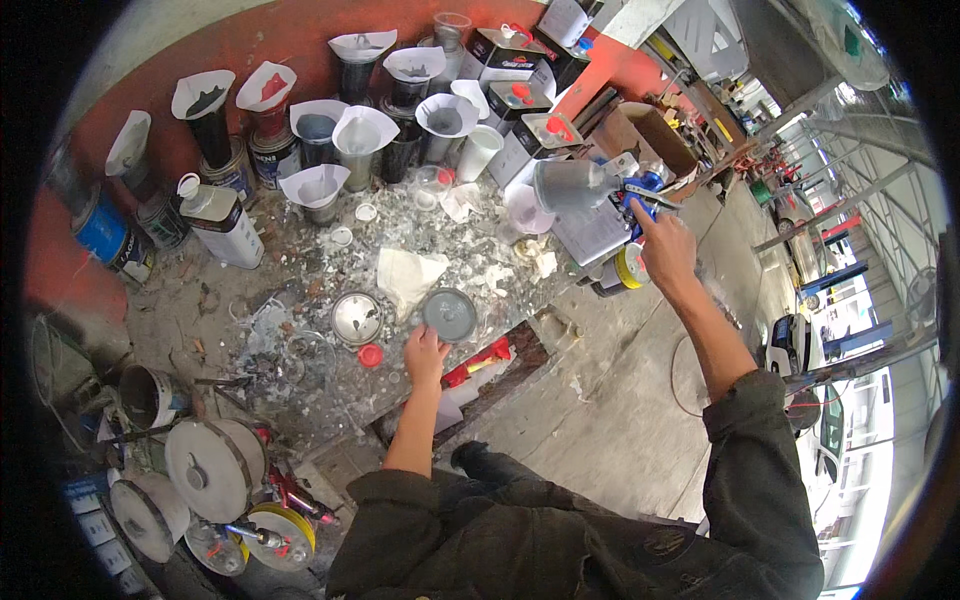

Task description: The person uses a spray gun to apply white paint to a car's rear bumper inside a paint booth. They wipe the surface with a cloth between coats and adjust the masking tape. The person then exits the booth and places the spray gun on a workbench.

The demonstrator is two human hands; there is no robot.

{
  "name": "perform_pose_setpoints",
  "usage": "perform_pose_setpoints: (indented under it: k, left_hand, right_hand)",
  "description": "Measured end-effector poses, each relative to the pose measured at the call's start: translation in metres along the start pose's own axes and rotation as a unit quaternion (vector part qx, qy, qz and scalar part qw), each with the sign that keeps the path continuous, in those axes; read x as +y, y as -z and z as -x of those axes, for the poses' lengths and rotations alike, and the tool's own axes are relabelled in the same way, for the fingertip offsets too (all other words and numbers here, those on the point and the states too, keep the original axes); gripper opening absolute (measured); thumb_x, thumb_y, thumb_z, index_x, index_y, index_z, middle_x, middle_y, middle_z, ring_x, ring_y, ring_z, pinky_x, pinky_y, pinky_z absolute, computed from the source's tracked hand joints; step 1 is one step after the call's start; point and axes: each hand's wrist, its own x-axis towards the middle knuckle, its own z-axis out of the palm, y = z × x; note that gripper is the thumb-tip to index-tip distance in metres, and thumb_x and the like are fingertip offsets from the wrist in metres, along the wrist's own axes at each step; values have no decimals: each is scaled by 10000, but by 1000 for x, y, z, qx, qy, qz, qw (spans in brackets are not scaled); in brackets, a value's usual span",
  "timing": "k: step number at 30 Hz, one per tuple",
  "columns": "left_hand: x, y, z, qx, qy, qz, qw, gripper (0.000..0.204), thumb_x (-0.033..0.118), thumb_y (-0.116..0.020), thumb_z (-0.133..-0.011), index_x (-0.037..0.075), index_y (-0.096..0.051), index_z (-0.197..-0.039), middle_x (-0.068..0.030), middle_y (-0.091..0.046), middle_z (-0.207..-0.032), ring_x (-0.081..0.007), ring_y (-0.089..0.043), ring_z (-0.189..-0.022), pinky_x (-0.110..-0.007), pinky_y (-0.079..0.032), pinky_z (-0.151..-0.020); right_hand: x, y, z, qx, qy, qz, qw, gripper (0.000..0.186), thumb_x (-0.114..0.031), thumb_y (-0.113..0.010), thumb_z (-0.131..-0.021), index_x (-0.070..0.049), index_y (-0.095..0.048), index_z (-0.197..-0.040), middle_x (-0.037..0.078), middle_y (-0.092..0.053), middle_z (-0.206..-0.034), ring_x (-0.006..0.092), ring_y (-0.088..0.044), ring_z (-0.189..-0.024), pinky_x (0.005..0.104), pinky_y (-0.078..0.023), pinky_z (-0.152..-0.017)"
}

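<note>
My right hand [667, 245], out to the right, is closed around the handle of a blue spray gun [640, 192]. The gun lies tilted, and its grey cup [572, 187] points left over the bench edge. Near the front of the paint-spattered bench, my left hand [427, 352] grips the near rim of a round grey lid [450, 314]. Whether that lid touches the bench I cannot tell. Left of it are a round silvery metal lid [357, 318] and a small red cap [369, 355]. A crumpled white cloth [408, 280] lies just behind.
Paint cans and cups topped with paper funnels [365, 132] line the red wall. Rectangular tins with red caps [540, 145] stand at the back right. A white jug-like tin [222, 225] is at left. Large round-lidded drums [214, 470] crowd the lower left.
</note>
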Motion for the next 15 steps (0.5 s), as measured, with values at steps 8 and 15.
perform_pose_setpoints:
  k: [8,15]
  left_hand:
    - [-16,16,-6,-17,-69,-68,995,439,71,-601,-939,-132,-454,-1300,-199,-667,-996,-229,-689,-836,-308,-603,-706]
    - [-12,21,2,-21,-62,-43,997,429,6,-594,-921,-138,-445,-1296,-232,-661,-997,-256,-695,-853,-297,-610,-703]
  right_hand:
    - [-7,16,-26,60,78,53,994,553,-78,-601,-814,-224,-548,-1345,113,-632,-945,269,-636,-896,387,-534,-675]
    - [-14,21,-31,43,88,64,993,512,-85,-582,-836,-220,-559,-1329,111,-628,-907,266,-632,-901,390,-522,-675]
